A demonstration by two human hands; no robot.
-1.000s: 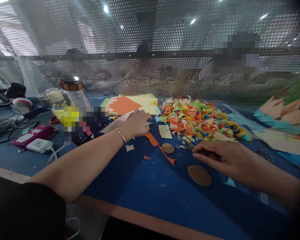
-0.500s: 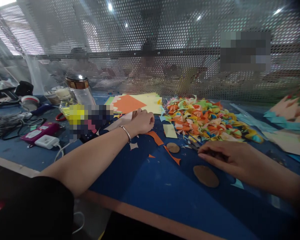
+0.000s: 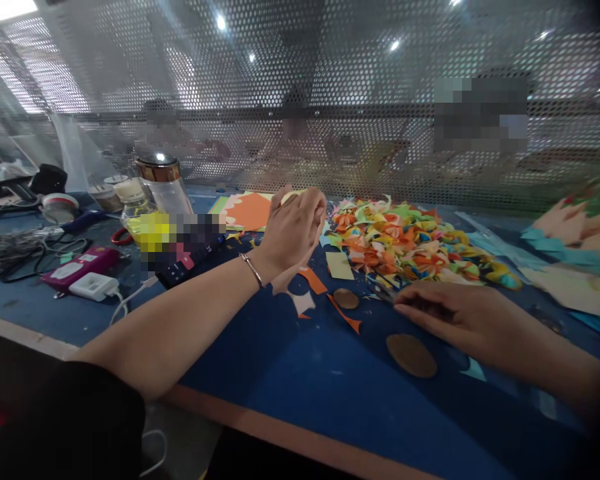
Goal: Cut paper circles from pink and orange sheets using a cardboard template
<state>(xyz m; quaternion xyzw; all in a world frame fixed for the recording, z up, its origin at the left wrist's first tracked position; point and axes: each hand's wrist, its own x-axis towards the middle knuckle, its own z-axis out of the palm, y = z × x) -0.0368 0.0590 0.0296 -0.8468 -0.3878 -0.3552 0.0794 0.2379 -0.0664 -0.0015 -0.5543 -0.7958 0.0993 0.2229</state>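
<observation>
Right, working outward from the blue table's edge (image 3: 280, 425), I have an oval brown piece (image 3: 411, 355) lying flat just in front of my right hand (image 3: 460, 317). There the thumb and forefinger come together, pinching a slim metal tool (image 3: 383, 291), its tip pointing toward the scraps (scissors, I'd say, but the handles are lost inside my grip). A smaller round brown piece (image 3: 346, 299) sits a little beyond the oval, with a curved orange strip (image 3: 347, 315) beside it. Now the pale paper (image 3: 303, 304): its notched end shows under the left wrist, and the rest runs up behind the left hand (image 3: 297, 230). Those fingers are bent and bunched close, yet their tips face away from me, so I cannot tell whether they're pinching the paper. My call on the step in hand: picking up or turning paper on the left, with the tool waiting on the right. Next move, as I judge it, calls for a sure hold on that sheet and the metal tip kept clear of the left fingers. Farther on, a pale yellow rectangle (image 3: 340, 265) lies by a bright heap of folded paper pieces (image 3: 405, 237); an orange sheet (image 3: 251, 211) tops a stack, and the perforated screen (image 3: 260, 73) closes off the back.
</observation>
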